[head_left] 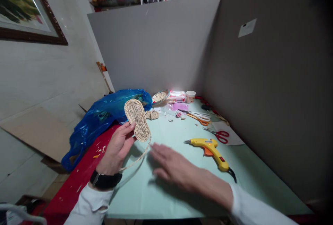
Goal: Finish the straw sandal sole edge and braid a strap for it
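Note:
My left hand (120,145), with a dark band on the wrist, grips a woven straw shoe sole (137,121) between thumb and fingers. The sole is coiled from braided straw and tilts upright above the table. From its lower end a loose straw braid (139,157) curves down toward my left wrist. My right hand (171,164) hovers just right of the braid, fingers stretched out and slightly blurred, holding nothing I can see. A yellow hot glue gun (208,145) with an orange trigger lies to the right of that hand.
A blue plastic bag (104,114) bulges at the left. Red-handled scissors (220,135), white-handled scissors (201,115) and orange-handled scissors (199,119) lie on the right. Farther back are a small straw piece (153,115), a woven basket (160,97) and a paper cup (190,96). Grey panels (156,51) enclose the table.

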`<action>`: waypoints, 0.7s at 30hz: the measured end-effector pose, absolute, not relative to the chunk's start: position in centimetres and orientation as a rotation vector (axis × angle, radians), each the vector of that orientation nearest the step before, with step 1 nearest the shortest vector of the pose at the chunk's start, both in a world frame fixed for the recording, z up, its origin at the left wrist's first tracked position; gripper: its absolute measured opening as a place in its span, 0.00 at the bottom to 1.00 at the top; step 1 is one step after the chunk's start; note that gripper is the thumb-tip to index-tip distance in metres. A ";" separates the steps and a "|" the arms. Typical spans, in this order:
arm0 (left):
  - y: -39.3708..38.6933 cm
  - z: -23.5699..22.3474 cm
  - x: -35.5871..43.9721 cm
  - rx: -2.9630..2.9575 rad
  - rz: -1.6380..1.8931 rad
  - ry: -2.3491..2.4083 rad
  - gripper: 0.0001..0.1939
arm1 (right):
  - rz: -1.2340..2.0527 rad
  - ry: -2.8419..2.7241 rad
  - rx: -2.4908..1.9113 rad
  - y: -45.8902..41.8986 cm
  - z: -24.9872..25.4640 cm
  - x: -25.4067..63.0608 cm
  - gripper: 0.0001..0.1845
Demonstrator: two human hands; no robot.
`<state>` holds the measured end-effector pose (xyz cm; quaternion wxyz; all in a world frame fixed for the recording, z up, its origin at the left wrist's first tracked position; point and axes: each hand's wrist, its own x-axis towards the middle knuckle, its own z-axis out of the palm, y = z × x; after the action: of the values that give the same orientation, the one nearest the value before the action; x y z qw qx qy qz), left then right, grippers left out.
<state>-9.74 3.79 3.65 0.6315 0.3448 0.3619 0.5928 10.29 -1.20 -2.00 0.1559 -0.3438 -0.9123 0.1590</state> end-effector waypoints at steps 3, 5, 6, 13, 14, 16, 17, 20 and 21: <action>5.0 4.1 -9.6 0.796 1.351 0.828 0.16 | 0.417 -2.564 -1.161 1.6 -1.9 10.9 0.29; 5.9 4.3 -9.3 0.791 1.344 0.826 0.14 | 0.447 -2.602 -1.075 0.7 -2.4 10.5 0.34; 6.3 4.4 -9.1 0.786 1.339 0.824 0.14 | 0.480 -2.615 -0.960 -0.5 -2.7 10.2 0.34; 6.9 3.4 -6.0 0.720 1.309 0.757 0.16 | 0.678 -2.237 -0.884 -3.4 -0.5 12.4 0.16; 6.7 3.1 -5.4 0.708 1.304 0.746 0.17 | 0.756 -2.029 -1.017 -2.3 0.0 13.1 0.15; 6.1 2.6 -4.0 0.688 1.291 0.724 0.20 | 0.883 -1.707 -1.199 0.1 0.4 14.4 0.14; 5.8 2.5 -3.2 0.678 1.284 0.716 0.22 | 0.985 -1.595 -1.221 1.1 0.4 14.8 0.18; 5.0 2.0 -1.0 0.649 1.264 0.708 0.22 | 1.226 -1.412 -1.142 2.6 -0.3 15.1 0.23; 4.7 2.0 -0.3 0.641 1.258 0.707 0.22 | 1.260 -1.371 -1.114 2.7 -0.5 15.1 0.20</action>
<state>-0.33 4.72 1.96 0.7042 0.2883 0.3178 0.5657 15.12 2.72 -0.46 0.4670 -0.4538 -0.5588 0.5135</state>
